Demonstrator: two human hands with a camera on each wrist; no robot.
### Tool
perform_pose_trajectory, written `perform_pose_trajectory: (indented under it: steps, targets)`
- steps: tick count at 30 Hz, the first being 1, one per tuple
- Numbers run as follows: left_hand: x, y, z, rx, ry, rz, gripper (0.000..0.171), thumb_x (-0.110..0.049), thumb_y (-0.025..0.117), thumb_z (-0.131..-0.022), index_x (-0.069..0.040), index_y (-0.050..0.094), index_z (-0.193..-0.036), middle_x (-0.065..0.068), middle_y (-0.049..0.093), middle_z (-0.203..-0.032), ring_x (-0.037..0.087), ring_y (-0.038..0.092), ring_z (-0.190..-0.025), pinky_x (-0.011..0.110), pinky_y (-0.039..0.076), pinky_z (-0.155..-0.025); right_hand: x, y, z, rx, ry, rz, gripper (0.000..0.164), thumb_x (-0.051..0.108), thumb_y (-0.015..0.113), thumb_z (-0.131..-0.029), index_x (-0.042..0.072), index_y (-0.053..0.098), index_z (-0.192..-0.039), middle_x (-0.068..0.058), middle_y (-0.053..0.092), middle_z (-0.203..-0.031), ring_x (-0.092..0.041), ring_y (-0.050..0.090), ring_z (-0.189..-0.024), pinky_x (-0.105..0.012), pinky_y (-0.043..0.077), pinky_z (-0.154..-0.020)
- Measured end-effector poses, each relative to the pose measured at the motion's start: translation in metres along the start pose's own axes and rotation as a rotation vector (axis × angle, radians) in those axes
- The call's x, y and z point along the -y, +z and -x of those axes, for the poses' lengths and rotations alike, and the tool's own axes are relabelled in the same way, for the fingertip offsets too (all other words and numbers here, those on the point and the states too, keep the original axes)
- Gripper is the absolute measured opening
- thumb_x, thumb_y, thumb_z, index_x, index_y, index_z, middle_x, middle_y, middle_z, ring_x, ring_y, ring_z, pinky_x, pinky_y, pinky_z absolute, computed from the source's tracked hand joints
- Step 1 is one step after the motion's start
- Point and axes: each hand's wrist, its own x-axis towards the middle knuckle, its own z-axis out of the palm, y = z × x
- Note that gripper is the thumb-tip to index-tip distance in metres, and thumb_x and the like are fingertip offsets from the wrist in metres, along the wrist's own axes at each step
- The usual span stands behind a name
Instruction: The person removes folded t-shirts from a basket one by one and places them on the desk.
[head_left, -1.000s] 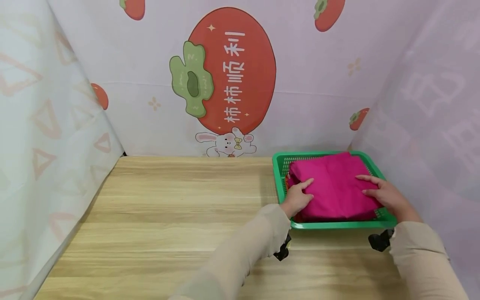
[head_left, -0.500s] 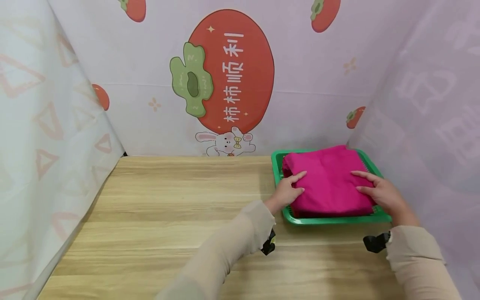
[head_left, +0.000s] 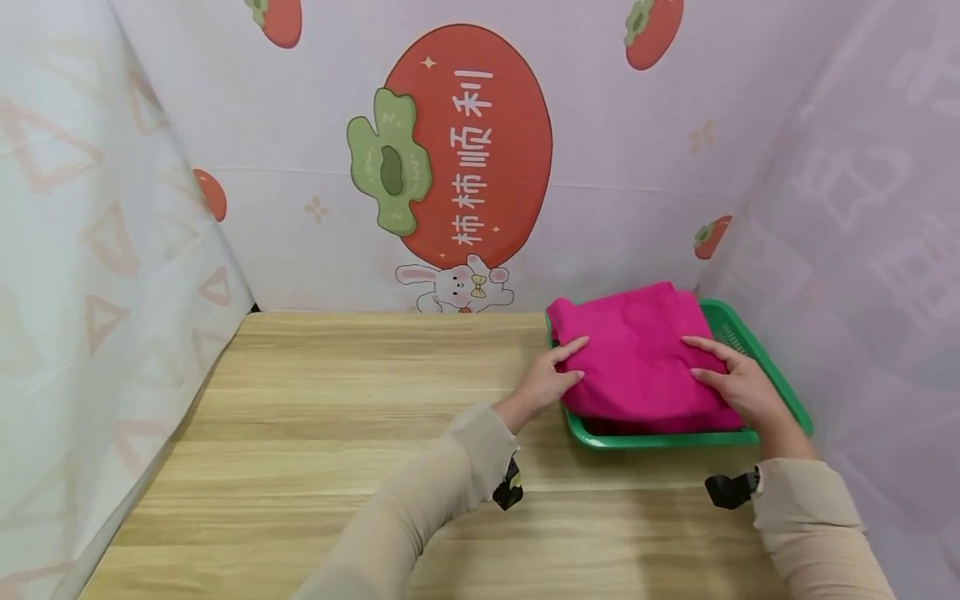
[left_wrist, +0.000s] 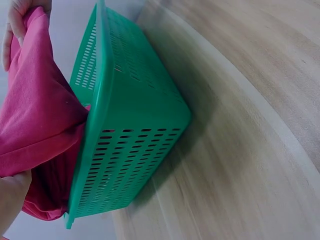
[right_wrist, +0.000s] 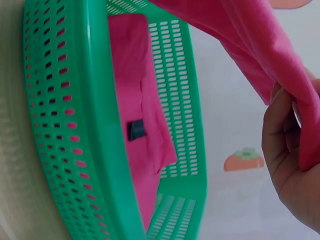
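A folded bright pink garment (head_left: 637,358) is raised over the green plastic basket (head_left: 675,441), shifted toward its left side. My left hand (head_left: 540,383) grips the garment's left edge, thumb and index finger on top. On the right edge my right hand (head_left: 742,393) holds it the same way, and the right wrist view shows its fingers curled under the cloth. More pink cloth (right_wrist: 132,65) with a small dark tag (right_wrist: 136,130) lies inside the basket in that view. In the left wrist view some garment folds (left_wrist: 47,185) hang against the basket rim.
The basket stands on a wood-grain table (head_left: 337,433) at the back right, close to the right-hand curtain (head_left: 862,250). A printed backdrop (head_left: 615,208) rises behind the table. Black wrist cameras hang below both sleeves.
Both hands have lifted the pink garment up and moved it left, baring the basket's right side. Earlier it lay down inside the basket.
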Motion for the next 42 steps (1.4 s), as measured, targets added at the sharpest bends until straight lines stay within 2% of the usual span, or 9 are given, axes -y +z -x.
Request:
perform_pose_trajectory:
  steps: [5,9,12,18,20,23,29,35,42]
  targets:
    - [-0.006,-0.01,0.006,0.01,0.012,0.019,0.048,-0.007,0.057,-0.082,-0.029,0.048,-0.124,0.003,0.036,-0.132,0.011,0.038,-0.108,0.021,0.041,-0.073,0.011,0.002,0.001,-0.002,0.009,-0.023,0.046,0.028,0.05,-0.087,0.027,0.037,-0.132,-0.023,0.019,-0.132,-0.011,0.043,-0.078,-0.023,0.042,-0.056]
    - [-0.011,-0.019,0.009,0.025,0.057,0.014,0.048,-0.007,0.056,-0.083,-0.029,0.047,-0.125,0.002,0.036,-0.132,0.011,0.038,-0.109,0.022,0.042,-0.076,0.021,0.005,0.0,-0.013,0.008,-0.035,0.047,0.03,0.05,-0.087,0.027,0.037,-0.132,-0.02,0.02,-0.132,-0.017,0.038,-0.091,-0.021,0.043,-0.06]
    - [-0.013,-0.028,0.013,0.028,0.092,0.012,0.048,-0.007,0.056,-0.083,-0.029,0.046,-0.125,0.001,0.036,-0.132,0.011,0.037,-0.112,0.023,0.041,-0.079,0.028,0.007,-0.001,-0.026,-0.025,-0.029,0.048,0.029,0.05,-0.087,0.024,0.037,-0.132,-0.02,0.022,-0.132,-0.022,0.03,-0.1,-0.018,0.041,-0.063]
    - [-0.015,-0.05,0.021,0.003,0.061,0.003,0.047,-0.011,0.056,-0.084,-0.035,0.047,-0.123,-0.002,0.036,-0.132,0.011,0.038,-0.112,0.024,0.043,-0.077,0.042,0.022,-0.008,-0.039,-0.066,-0.041,0.047,0.026,0.051,-0.086,0.019,0.038,-0.131,-0.019,0.026,-0.131,-0.024,0.029,-0.102,-0.017,0.04,-0.063]
    - [-0.016,-0.056,0.024,-0.005,0.061,-0.006,0.047,-0.012,0.056,-0.084,-0.035,0.047,-0.123,-0.002,0.035,-0.133,0.011,0.036,-0.115,0.025,0.041,-0.081,0.046,0.028,-0.01,-0.035,-0.071,-0.053,0.047,0.026,0.052,-0.086,0.019,0.039,-0.131,-0.018,0.026,-0.132,-0.024,0.03,-0.103,-0.018,0.041,-0.063]
    - [-0.017,-0.067,0.031,-0.021,0.063,-0.019,0.047,-0.012,0.056,-0.083,-0.034,0.047,-0.124,0.0,0.035,-0.133,0.014,0.035,-0.115,0.028,0.041,-0.083,0.051,0.037,-0.013,-0.021,-0.082,-0.07,0.047,0.026,0.052,-0.086,0.018,0.04,-0.13,-0.017,0.026,-0.133,-0.02,0.038,-0.096,-0.02,0.042,-0.062]
    - [-0.018,-0.091,0.04,-0.033,0.047,-0.051,0.046,-0.014,0.056,-0.084,-0.035,0.047,-0.123,0.0,0.033,-0.133,0.016,0.034,-0.116,0.032,0.039,-0.085,0.061,0.056,-0.022,0.008,-0.097,-0.139,0.046,0.022,0.053,-0.086,0.016,0.04,-0.13,-0.016,0.03,-0.13,-0.01,0.055,-0.069,-0.023,0.045,-0.059]
    - [-0.014,-0.116,0.046,-0.055,0.032,-0.066,0.046,-0.014,0.057,-0.083,-0.034,0.047,-0.123,0.0,0.036,-0.131,0.018,0.037,-0.113,0.032,0.041,-0.083,0.069,0.079,-0.033,0.028,-0.09,-0.203,0.046,0.018,0.053,-0.086,0.013,0.04,-0.13,-0.017,0.031,-0.131,-0.01,0.056,-0.067,-0.024,0.047,-0.059]
    - [-0.006,-0.146,0.049,-0.062,0.019,-0.048,0.048,-0.011,0.057,-0.083,-0.026,0.046,-0.126,0.004,0.034,-0.132,0.02,0.034,-0.114,0.033,0.04,-0.085,0.076,0.107,-0.046,0.063,-0.076,-0.258,0.047,0.015,0.052,-0.086,0.015,0.039,-0.131,-0.016,0.03,-0.131,-0.015,0.058,-0.069,-0.027,0.048,-0.059]
